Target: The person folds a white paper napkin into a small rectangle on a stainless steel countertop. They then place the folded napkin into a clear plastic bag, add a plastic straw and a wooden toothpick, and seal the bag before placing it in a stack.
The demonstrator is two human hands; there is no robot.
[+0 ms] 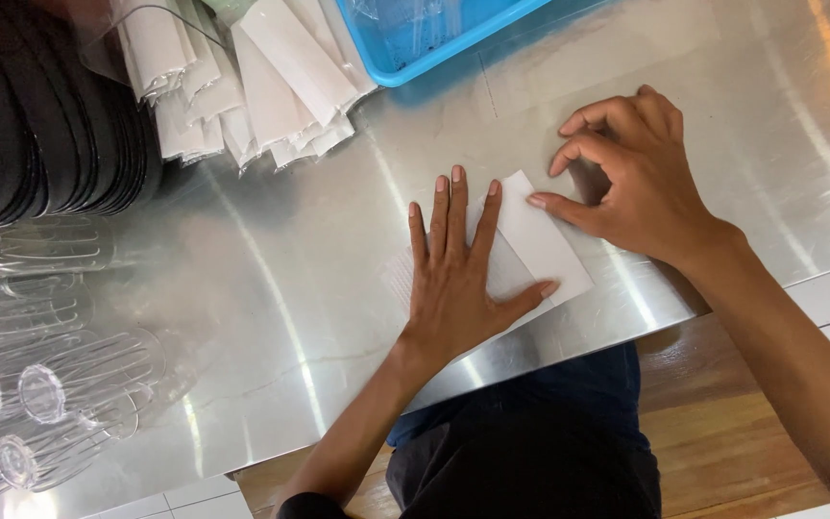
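**Two hands on a white paper sheet at the edge of a steel surface**

Nearest the camera, the person's dark clothing shows below the edge of the steel surface (271, 317). At far left, clear plastic cups (40, 384) lie on their sides, with a stack of black lids (31, 106) above them. Just right of the lids sits a pile of folded white paper pieces (242, 86). Near the middle, the left hand (453, 279) lies flat and open, fingers spread, pressing down on a white paper sheet (540, 240) that rests near the surface's front edge. At the top, a blue tray (453, 43) stands well apart from the sheet. To the right, the right hand (636, 173) is loosely curled, its thumb tip touching the sheet's upper edge, gripping nothing.
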